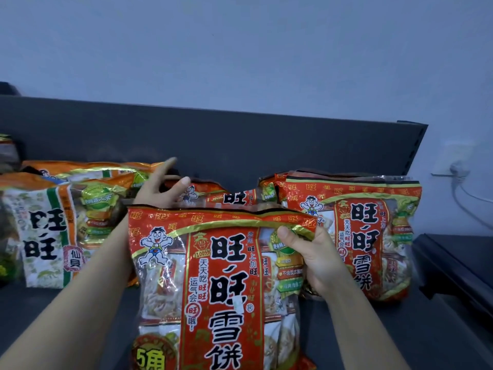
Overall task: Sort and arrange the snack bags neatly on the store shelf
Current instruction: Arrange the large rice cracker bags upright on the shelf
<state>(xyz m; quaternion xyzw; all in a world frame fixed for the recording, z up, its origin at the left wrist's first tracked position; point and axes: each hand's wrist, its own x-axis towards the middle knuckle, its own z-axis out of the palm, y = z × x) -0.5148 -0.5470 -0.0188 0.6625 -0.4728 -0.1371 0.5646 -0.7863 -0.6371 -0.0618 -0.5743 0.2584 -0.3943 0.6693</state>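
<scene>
Dark shelf (pixel 80 316) carried all bags; left end out of frame. Front red bag (pixel 221 289) held upright at shelf front, centre, bottom edge cut off. Red bag stack (pixel 368 236) at right, rear ones mostly hidden. Orange-and-green bags (pixel 53 231) at left. Another red bag (pixel 229 196) behind, only top showing. Right hand (pixel 317 260) gripped front red bag's right edge, thumb (pixel 286 235) on face, fingers hidden behind. Left hand (pixel 157 190) behind bag's top, forefinger and thumb straight, spread; other fingers unclear.
</scene>
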